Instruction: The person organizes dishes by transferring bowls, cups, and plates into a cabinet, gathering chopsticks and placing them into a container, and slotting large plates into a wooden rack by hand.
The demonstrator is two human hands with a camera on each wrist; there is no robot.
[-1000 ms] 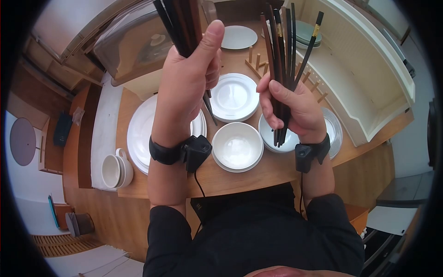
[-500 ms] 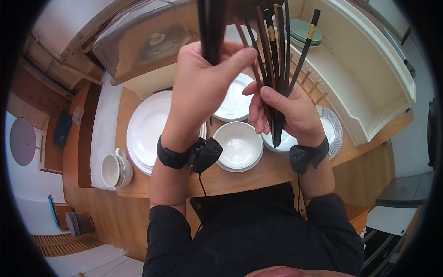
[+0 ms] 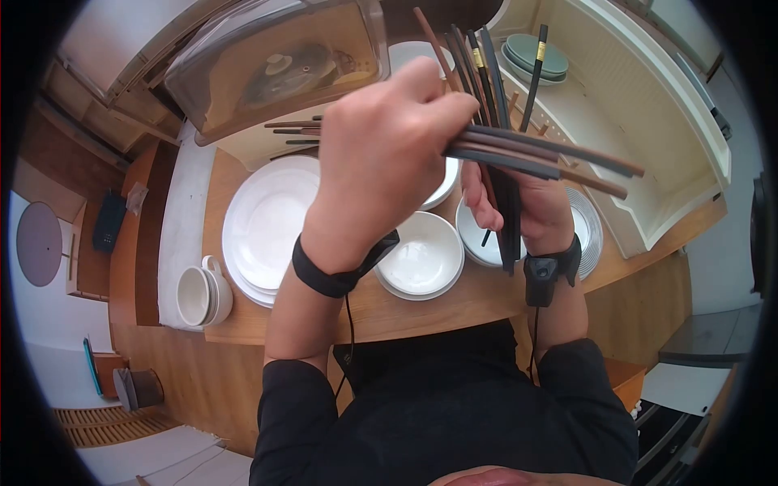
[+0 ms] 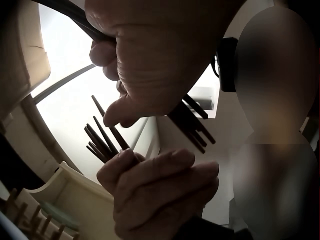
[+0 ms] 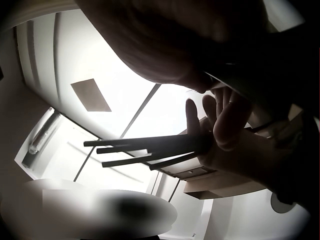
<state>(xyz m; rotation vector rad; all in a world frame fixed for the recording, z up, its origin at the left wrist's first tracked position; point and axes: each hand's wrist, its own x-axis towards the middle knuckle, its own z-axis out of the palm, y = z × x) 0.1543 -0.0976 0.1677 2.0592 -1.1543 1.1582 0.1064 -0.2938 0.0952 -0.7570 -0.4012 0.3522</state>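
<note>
In the head view my left hand (image 3: 377, 158) grips a bundle of dark and brown chopsticks (image 3: 551, 158) held nearly level, one end pointing right. My right hand (image 3: 531, 206) holds a second bundle of black and brown chopsticks (image 3: 509, 219) roughly upright, with thin ends down; one gold-banded black chopstick (image 3: 535, 81) leans away from the rest. The left bundle crosses in front of the right one, hiding part of the right hand. From the left wrist, the left hand (image 4: 155, 70) shows above the right hand (image 4: 160, 190).
Below the hands, a white bowl (image 3: 421, 251) is stacked on the wooden table (image 3: 389, 320). Large white plates (image 3: 267, 219) and stacked mugs (image 3: 194, 296) lie left. A cream dish cabinet (image 3: 648, 154) with green plates (image 3: 531, 57) stands at the back right.
My left hand has moved right and turned its chopsticks from upright to nearly level, across the right hand's bundle. The right hand has stayed in about the same place, still holding its chopsticks.
</note>
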